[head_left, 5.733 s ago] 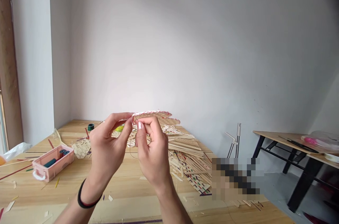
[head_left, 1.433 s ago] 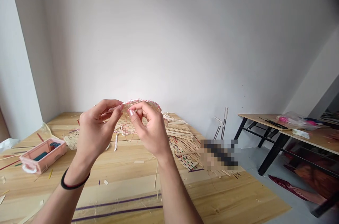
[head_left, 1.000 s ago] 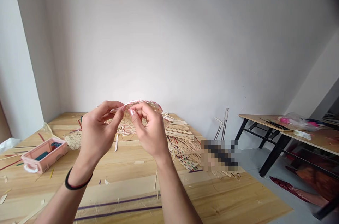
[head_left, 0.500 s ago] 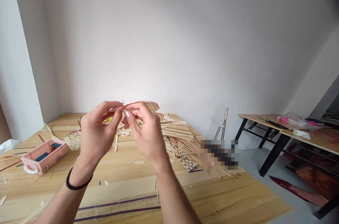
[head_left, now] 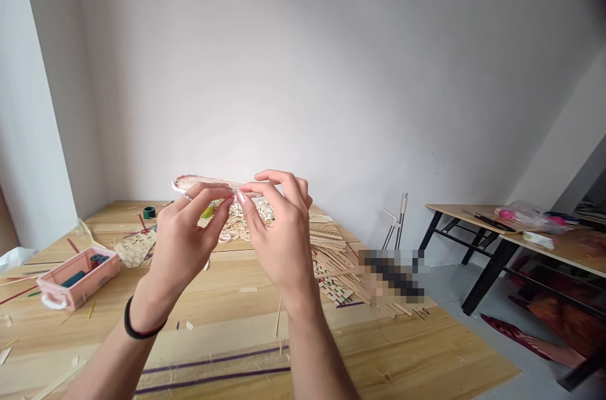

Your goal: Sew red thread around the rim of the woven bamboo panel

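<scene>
In the head view a flat woven bamboo piece with a red and white bound edge is held up above the table, seen nearly edge-on. My left hand pinches its near edge between thumb and fingers, which hide part of it. Close beside those fingertips, my right hand has its thumb and index finger closed on a thin dark needle at the same edge. The other fingers of my right hand are raised and spread.
Behind my hands lies a heap of pale shavings. Bamboo strips and a checked woven piece lie right. A pink box with thread spools, a woven scrap and a green spool stand left. Another table is farther right.
The woven piece has turned, so its bound edge now reaches out to the left instead of the right. Both hands have shifted slightly right, and my right fingers have lifted and spread.
</scene>
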The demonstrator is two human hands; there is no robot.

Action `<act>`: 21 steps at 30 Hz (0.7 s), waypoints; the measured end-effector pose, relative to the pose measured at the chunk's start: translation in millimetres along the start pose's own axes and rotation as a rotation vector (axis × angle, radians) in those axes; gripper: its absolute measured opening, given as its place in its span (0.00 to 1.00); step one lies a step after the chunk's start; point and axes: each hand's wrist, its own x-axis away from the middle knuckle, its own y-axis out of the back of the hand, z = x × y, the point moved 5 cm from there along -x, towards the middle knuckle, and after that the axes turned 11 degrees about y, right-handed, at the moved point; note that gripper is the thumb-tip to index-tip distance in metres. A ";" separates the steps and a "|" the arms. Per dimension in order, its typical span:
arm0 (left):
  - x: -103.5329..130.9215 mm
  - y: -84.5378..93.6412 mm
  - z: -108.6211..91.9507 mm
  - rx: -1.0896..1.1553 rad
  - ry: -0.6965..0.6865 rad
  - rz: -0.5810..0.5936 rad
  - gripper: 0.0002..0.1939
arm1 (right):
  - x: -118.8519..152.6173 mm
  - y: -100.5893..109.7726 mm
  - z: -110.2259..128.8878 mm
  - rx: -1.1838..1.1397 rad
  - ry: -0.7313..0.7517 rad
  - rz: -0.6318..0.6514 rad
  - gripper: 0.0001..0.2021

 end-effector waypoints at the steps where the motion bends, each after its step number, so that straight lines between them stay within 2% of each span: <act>1: 0.3 -1.0 -1.5 -0.008 -0.008 0.003 0.06 | 0.5 -2.5 -2.6 -0.005 -0.013 0.025 0.03; 8: 2.6 -3.3 -5.2 0.001 -0.051 0.017 0.06 | -0.7 -7.3 -11.3 -0.178 -0.074 0.073 0.05; 11: 3.0 -5.2 -4.0 -0.014 -0.067 0.030 0.05 | -0.3 -7.4 -11.3 -0.328 -0.103 0.031 0.04; 15: 1.0 -9.1 7.0 -0.064 -0.016 0.061 0.06 | 0.9 6.2 -8.4 -0.450 -0.147 -0.174 0.05; 18: -1.6 -12.5 22.9 -0.081 0.057 0.088 0.07 | 0.2 30.7 -2.9 -0.464 -0.117 -0.380 0.04; 21: -2.9 -17.4 38.5 -0.085 0.119 0.106 0.08 | -1.4 61.3 3.7 -0.481 -0.014 -0.581 0.06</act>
